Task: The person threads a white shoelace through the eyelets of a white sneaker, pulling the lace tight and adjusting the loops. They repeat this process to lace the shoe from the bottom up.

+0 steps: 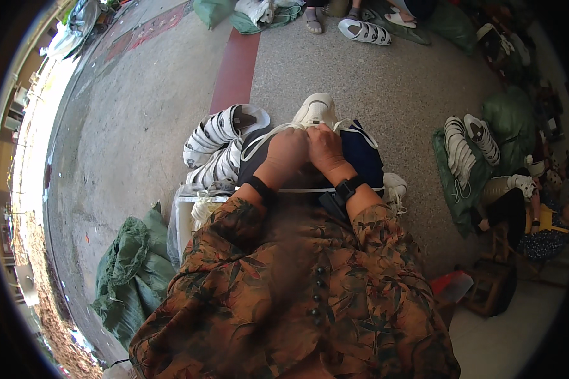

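A cream-white sneaker [318,108] rests on my lap over dark blue cloth [363,151], its toe pointing away from me. My left hand [288,151] and my right hand [325,148] meet over its lacing, fingers closed and pinching. A white shoelace [259,141] loops out to the left beside my left hand, and more lace curves out to the right past my right hand. The fingertips and the short stretch of lace between them are partly hidden by the hands.
Nested white shoes [216,134] are stacked left of my lap, behind a white box [184,221] holding laces. A green sack [136,265] slumps at lower left. White laces or a shoe [395,188] lie right. Farther right are shoe stacks [459,151], a stool [487,287] and other people.
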Demonstrator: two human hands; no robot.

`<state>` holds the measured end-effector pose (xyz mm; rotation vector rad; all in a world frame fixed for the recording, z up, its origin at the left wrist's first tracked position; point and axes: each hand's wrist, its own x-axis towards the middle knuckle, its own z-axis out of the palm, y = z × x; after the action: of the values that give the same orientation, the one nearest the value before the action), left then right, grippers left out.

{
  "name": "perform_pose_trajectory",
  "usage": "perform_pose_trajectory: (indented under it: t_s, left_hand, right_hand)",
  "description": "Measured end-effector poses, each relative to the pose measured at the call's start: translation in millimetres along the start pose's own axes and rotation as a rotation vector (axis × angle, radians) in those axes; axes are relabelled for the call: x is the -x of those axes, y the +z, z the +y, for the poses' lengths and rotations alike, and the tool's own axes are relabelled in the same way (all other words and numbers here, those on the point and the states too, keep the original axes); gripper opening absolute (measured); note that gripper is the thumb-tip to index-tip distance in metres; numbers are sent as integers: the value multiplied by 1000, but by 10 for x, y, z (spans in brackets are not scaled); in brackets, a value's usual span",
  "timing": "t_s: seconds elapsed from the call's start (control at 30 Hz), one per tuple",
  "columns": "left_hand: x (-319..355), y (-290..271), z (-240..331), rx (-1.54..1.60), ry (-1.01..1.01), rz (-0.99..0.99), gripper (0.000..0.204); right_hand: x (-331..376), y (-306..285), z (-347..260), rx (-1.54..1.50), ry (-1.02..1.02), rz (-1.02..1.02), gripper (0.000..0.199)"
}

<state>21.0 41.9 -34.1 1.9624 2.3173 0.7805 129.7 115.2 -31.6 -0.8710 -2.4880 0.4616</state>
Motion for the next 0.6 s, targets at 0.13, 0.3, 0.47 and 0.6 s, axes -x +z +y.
perform_pose_trajectory:
  t_s: [0.13,0.3,0.47,0.6]
  left_hand:
    - [-36,-95,-56,123,-19,-36,10]
    - [-38,-210,-7,119,-31,-49,8]
    - [52,29,-120,355,-196,98,14]
    - [-5,-156,164,362,205,191,20]
  right_hand:
    - [-79,30,-43,108,-7,-64,10]
    - [-171,-53,-116,207,-118,-241,9]
    - [235,-588,106,33,-202,-416,9]
    - [360,-742,313,-241,-12,-265,13]
